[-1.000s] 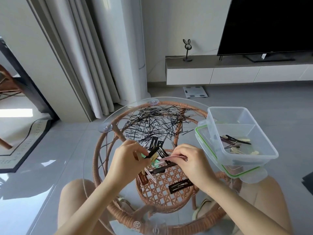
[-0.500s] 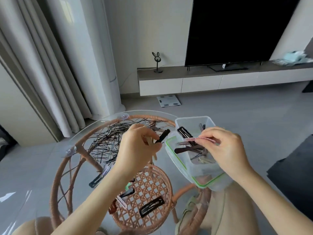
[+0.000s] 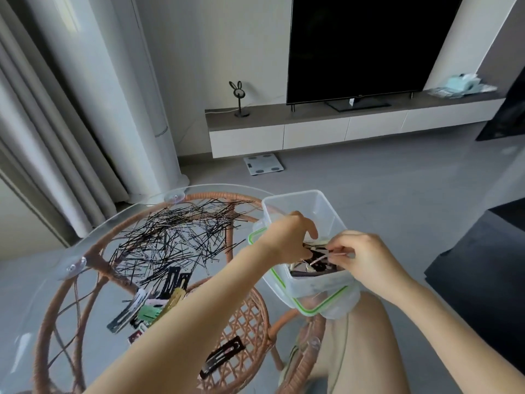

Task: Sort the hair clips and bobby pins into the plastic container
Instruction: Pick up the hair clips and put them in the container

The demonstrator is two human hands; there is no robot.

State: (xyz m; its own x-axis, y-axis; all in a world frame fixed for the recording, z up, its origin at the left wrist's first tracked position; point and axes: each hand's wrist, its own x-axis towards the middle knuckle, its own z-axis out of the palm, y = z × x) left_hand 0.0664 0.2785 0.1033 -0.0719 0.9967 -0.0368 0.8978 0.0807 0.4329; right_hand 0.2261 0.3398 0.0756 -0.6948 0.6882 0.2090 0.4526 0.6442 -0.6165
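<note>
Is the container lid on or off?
Off. Left hand and right hand reach into the open plastic container, the right pinching a pink hair clip; the green-rimmed lid lies underneath.

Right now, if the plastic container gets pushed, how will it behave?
Probably light: the plastic container has clear walls and few hair clips inside. Likely slides easily on the glass tabletop. Could tip: its green-rimmed lid seems to overhang the table edge.
</note>
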